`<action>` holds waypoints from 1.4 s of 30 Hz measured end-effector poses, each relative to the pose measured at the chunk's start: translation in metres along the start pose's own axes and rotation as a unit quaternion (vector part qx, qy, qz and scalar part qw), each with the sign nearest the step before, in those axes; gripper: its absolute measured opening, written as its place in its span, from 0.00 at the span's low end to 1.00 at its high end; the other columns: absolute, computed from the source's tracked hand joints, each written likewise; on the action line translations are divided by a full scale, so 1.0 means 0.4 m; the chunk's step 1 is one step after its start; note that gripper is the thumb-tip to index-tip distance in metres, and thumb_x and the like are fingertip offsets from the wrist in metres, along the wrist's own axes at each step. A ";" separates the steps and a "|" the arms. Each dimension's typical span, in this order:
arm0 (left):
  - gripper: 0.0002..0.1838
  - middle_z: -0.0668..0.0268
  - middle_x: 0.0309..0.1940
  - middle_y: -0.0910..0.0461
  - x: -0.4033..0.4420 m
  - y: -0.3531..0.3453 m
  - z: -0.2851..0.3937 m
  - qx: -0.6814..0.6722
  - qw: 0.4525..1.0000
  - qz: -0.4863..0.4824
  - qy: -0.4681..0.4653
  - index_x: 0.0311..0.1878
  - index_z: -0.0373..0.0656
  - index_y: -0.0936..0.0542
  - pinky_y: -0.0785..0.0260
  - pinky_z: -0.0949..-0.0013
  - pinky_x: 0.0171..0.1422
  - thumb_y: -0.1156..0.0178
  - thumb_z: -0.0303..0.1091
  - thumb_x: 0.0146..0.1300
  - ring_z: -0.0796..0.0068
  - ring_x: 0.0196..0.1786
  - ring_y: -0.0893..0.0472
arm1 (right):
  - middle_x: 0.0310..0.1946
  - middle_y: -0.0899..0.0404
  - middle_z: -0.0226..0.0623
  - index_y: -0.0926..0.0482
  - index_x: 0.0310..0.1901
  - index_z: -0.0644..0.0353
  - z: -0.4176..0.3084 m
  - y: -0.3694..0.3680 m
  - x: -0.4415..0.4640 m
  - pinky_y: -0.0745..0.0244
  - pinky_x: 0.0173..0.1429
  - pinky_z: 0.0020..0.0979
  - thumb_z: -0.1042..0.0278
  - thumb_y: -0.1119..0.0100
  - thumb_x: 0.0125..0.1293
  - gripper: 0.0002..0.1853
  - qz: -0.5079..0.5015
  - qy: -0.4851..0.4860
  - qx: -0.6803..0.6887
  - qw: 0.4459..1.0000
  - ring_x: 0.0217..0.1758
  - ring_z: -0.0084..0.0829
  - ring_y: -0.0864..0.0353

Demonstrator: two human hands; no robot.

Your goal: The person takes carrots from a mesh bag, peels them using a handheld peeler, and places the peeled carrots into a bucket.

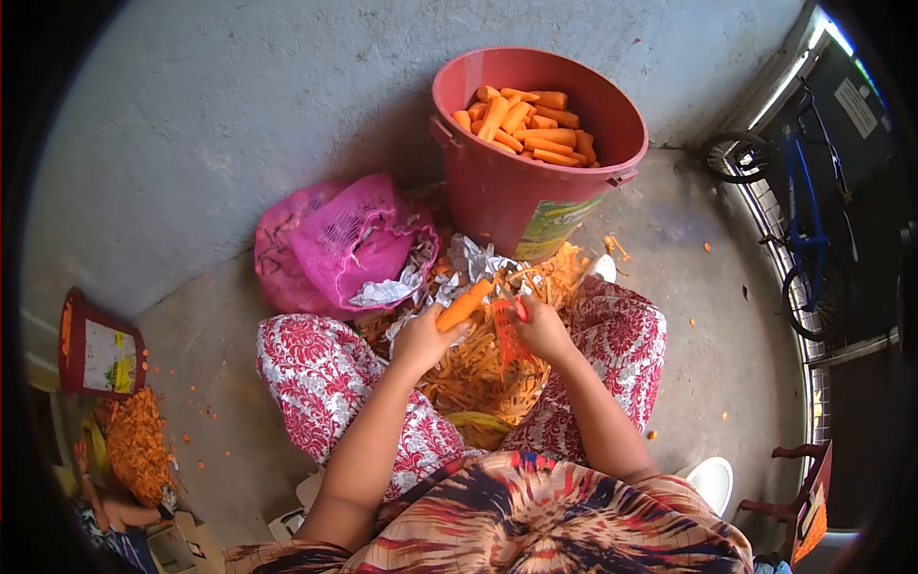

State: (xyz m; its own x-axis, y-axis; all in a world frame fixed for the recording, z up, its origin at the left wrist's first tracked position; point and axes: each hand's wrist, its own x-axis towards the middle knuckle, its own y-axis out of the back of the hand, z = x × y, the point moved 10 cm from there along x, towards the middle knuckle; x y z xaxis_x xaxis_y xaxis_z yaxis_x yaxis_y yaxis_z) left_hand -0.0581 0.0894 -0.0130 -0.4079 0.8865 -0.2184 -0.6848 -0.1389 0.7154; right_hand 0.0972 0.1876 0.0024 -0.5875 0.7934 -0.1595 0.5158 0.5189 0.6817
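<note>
My left hand (427, 337) is closed round the thick end of a peeled carrot (465, 305), whose tip points up and to the right. My right hand (541, 331) grips a small tool with a red handle (521, 308), probably a peeler; its blade cannot be made out. An orange-red strip hangs beside that hand. Both hands are above a heap of carrot peelings (478, 383) between my legs, with crumpled silvery sheets at its far side. A red bucket (459, 187) stands beyond, holding several peeled carrots (535, 124).
A pink mesh bag (330, 239) lies left of the heap. Farther left are a smaller red bucket (105, 354), another peelings pile (139, 445) and a co-worker's arm (120, 512). A blue bicycle (808, 220) stands at the right, with a red chair (808, 493) below.
</note>
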 end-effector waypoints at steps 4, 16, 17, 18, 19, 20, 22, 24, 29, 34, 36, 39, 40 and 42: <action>0.25 0.54 0.25 0.24 -0.007 0.027 0.016 0.033 0.998 0.056 -0.021 0.37 0.43 0.28 0.34 0.57 0.34 0.43 0.55 0.47 0.53 0.32 0.24 | 0.26 0.25 0.50 0.27 0.34 0.64 0.014 -0.030 -0.016 0.31 0.37 0.37 0.64 0.48 0.55 0.11 -0.067 -0.043 0.025 0.996 0.33 0.45 0.25; 0.24 0.54 0.25 0.24 -0.013 0.018 0.046 0.037 0.997 0.037 -0.064 0.38 0.44 0.28 0.33 0.58 0.33 0.42 0.54 0.46 0.54 0.30 0.23 | 0.22 0.27 0.44 0.28 0.32 0.63 0.036 -0.067 -0.001 0.34 0.33 0.34 0.64 0.48 0.56 0.10 -0.081 -0.010 0.085 0.993 0.25 0.36 0.29; 0.24 0.54 0.25 0.24 -0.011 0.015 0.043 0.042 0.996 0.037 -0.066 0.39 0.44 0.28 0.33 0.58 0.33 0.42 0.54 0.46 0.55 0.30 0.23 | 0.22 0.27 0.44 0.28 0.33 0.63 0.040 -0.070 0.001 0.34 0.33 0.34 0.64 0.48 0.56 0.10 -0.083 -0.011 0.086 0.993 0.25 0.36 0.29; 0.25 0.54 0.25 0.23 -0.011 0.013 0.041 0.048 0.996 0.036 -0.067 0.40 0.45 0.27 0.33 0.58 0.33 0.42 0.54 0.46 0.55 0.30 0.23 | 0.22 0.27 0.44 0.28 0.33 0.63 0.044 -0.075 0.002 0.34 0.33 0.34 0.64 0.48 0.56 0.10 -0.085 -0.012 0.086 0.993 0.25 0.36 0.29; 0.25 0.54 0.25 0.23 -0.013 0.012 0.044 0.050 0.996 0.036 -0.071 0.41 0.45 0.27 0.33 0.58 0.33 0.42 0.54 0.46 0.55 0.30 0.23 | 0.22 0.27 0.44 0.28 0.33 0.63 0.046 -0.078 0.002 0.34 0.34 0.34 0.64 0.48 0.56 0.10 -0.086 -0.013 0.087 0.992 0.25 0.36 0.29; 0.25 0.54 0.24 0.23 -0.016 0.011 0.049 0.053 0.995 0.036 -0.075 0.41 0.45 0.27 0.33 0.58 0.33 0.42 0.54 0.46 0.55 0.30 0.23 | 0.22 0.27 0.45 0.28 0.33 0.63 0.049 -0.081 0.001 0.34 0.34 0.34 0.64 0.49 0.56 0.10 -0.094 -0.022 0.092 0.991 0.26 0.36 0.28; 0.26 0.54 0.24 0.23 -0.017 0.011 0.055 0.054 0.994 0.036 -0.082 0.42 0.46 0.27 0.32 0.58 0.33 0.41 0.54 0.46 0.55 0.30 0.23 | 0.23 0.27 0.45 0.27 0.33 0.63 0.053 -0.087 -0.001 0.33 0.36 0.34 0.64 0.49 0.56 0.10 -0.107 -0.039 0.101 0.988 0.27 0.37 0.27; 0.26 0.54 0.25 0.23 -0.017 0.010 0.057 0.051 0.994 0.035 -0.086 0.43 0.46 0.27 0.32 0.59 0.34 0.41 0.54 0.45 0.55 0.30 0.23 | 0.25 0.26 0.47 0.27 0.34 0.63 0.055 -0.081 0.004 0.33 0.37 0.34 0.64 0.50 0.57 0.10 -0.084 -0.026 0.086 0.992 0.30 0.38 0.25; 0.26 0.53 0.25 0.23 -0.027 0.012 0.070 0.013 0.994 0.037 -0.105 0.42 0.44 0.26 0.31 0.59 0.35 0.40 0.53 0.44 0.54 0.30 0.23 | 0.28 0.24 0.48 0.26 0.36 0.62 0.071 -0.090 0.014 0.32 0.39 0.35 0.64 0.51 0.57 0.10 -0.073 -0.033 0.128 0.989 0.35 0.42 0.24; 0.25 0.54 0.26 0.23 -0.024 0.003 0.060 0.002 0.995 0.030 -0.094 0.41 0.43 0.25 0.31 0.60 0.35 0.39 0.52 0.44 0.55 0.30 0.23 | 0.29 0.24 0.47 0.25 0.36 0.61 0.099 -0.127 0.028 0.32 0.39 0.36 0.63 0.51 0.57 0.11 -0.109 -0.042 0.103 0.988 0.34 0.44 0.25; 0.25 0.54 0.26 0.23 -0.015 -0.009 0.048 0.002 0.996 0.023 -0.087 0.40 0.43 0.25 0.32 0.60 0.35 0.39 0.51 0.44 0.55 0.31 0.23 | 0.29 0.24 0.48 0.25 0.36 0.62 0.115 -0.136 0.035 0.32 0.39 0.36 0.62 0.51 0.56 0.13 -0.115 -0.048 0.095 0.988 0.35 0.45 0.25; 0.24 0.54 0.26 0.23 -0.014 -0.013 0.052 -0.012 0.995 0.025 -0.095 0.40 0.43 0.25 0.32 0.61 0.35 0.38 0.50 0.44 0.55 0.31 0.23 | 0.29 0.24 0.50 0.25 0.36 0.64 0.187 -0.183 0.070 0.31 0.39 0.37 0.61 0.51 0.55 0.14 -0.105 -0.035 0.080 0.991 0.36 0.46 0.25; 0.23 0.54 0.26 0.23 -0.015 -0.015 0.057 -0.024 0.994 0.019 -0.105 0.40 0.43 0.25 0.32 0.61 0.35 0.38 0.49 0.44 0.55 0.31 0.23 | 0.29 0.24 0.50 0.25 0.35 0.64 0.200 -0.189 0.077 0.31 0.39 0.37 0.60 0.51 0.55 0.15 -0.098 -0.028 0.074 0.992 0.37 0.46 0.25; 0.22 0.54 0.26 0.23 -0.021 -0.020 0.072 -0.049 0.991 0.007 -0.125 0.40 0.43 0.26 0.32 0.63 0.35 0.38 0.48 0.45 0.55 0.31 0.23 | 0.30 0.24 0.51 0.24 0.34 0.65 0.254 -0.211 0.075 0.31 0.39 0.37 0.60 0.50 0.54 0.15 -0.118 -0.084 -0.010 0.989 0.38 0.46 0.25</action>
State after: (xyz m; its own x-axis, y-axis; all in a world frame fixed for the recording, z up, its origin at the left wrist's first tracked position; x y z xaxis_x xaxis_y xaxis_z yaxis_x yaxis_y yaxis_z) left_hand -0.0317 0.0957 0.0024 -0.2645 0.9639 -0.0296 -0.7406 -0.1833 0.6465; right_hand 0.0996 0.2000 -0.1324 -0.5777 0.6935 -0.4306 0.3636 0.6909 0.6249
